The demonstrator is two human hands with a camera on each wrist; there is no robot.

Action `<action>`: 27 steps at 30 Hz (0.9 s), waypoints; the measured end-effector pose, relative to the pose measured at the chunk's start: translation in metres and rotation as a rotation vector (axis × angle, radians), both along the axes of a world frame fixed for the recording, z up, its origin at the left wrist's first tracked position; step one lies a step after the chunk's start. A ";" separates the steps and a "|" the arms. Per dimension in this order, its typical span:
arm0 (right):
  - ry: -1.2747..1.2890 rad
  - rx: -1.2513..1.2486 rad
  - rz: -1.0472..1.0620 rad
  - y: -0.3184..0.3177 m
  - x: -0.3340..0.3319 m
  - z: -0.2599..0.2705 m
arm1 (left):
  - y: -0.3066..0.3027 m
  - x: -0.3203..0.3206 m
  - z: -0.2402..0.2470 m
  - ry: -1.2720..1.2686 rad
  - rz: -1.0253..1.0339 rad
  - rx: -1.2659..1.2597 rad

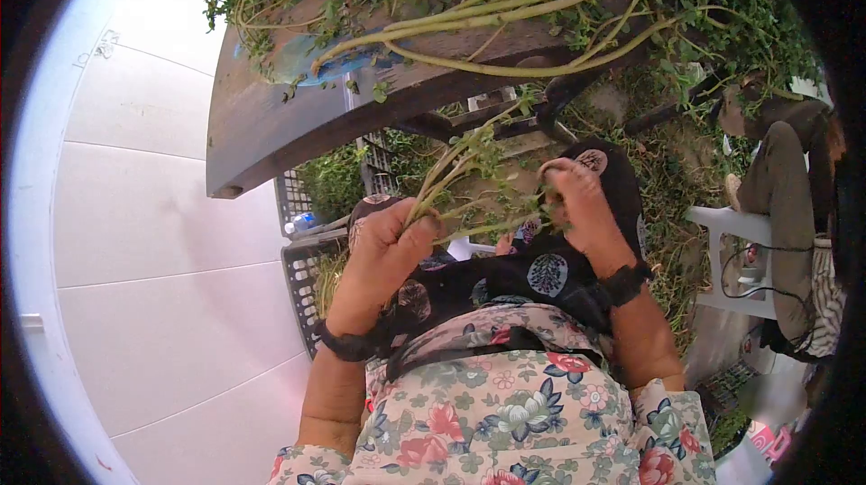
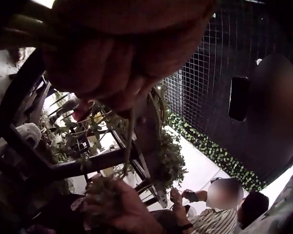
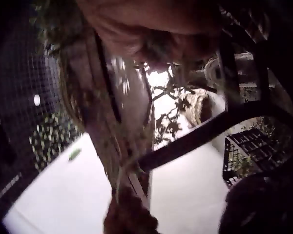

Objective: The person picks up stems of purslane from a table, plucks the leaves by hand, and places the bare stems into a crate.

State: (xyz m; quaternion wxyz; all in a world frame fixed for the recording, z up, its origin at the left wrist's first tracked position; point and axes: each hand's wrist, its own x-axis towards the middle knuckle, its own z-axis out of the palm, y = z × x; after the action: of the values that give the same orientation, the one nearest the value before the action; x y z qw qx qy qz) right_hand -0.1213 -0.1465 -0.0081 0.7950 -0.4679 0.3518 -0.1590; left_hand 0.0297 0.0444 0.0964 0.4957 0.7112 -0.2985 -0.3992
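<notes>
My left hand (image 1: 383, 246) grips a small bunch of leafy green stems (image 1: 446, 174) by their lower ends, above my lap. The stems fan out up and to the right. Facing it, my right hand (image 1: 586, 210) has its fingers curled at the leafy end of one stem. Green leaves (image 2: 105, 192) show within that hand in the left wrist view. In the right wrist view the right hand (image 3: 161, 29) is dark and blurred, with the left hand (image 3: 129, 214) low in the picture.
A dark wooden table (image 1: 271, 115) stands ahead, heaped with long stems (image 1: 505, 11) and greens. Black crates (image 1: 302, 268) are at my left, by a white wall (image 1: 162, 214). A white stool (image 1: 735, 246) and a seated person (image 1: 785, 205) are at the right. Greens litter the floor.
</notes>
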 end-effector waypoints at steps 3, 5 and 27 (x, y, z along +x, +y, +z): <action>-0.055 0.230 -0.183 -0.017 -0.010 -0.006 | 0.003 0.006 0.004 0.035 0.054 0.021; -0.122 0.348 -0.213 -0.016 -0.011 0.008 | 0.005 0.007 0.005 0.073 0.113 0.041; 0.129 -0.845 0.519 0.011 -0.008 0.019 | 0.008 0.033 -0.009 0.248 0.160 -0.026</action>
State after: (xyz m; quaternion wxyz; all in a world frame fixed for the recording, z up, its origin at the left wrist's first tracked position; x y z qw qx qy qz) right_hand -0.1291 -0.1352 0.0113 0.5261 -0.8299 0.1770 -0.0555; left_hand 0.0628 0.0528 0.0875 0.5684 0.6715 -0.1825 -0.4391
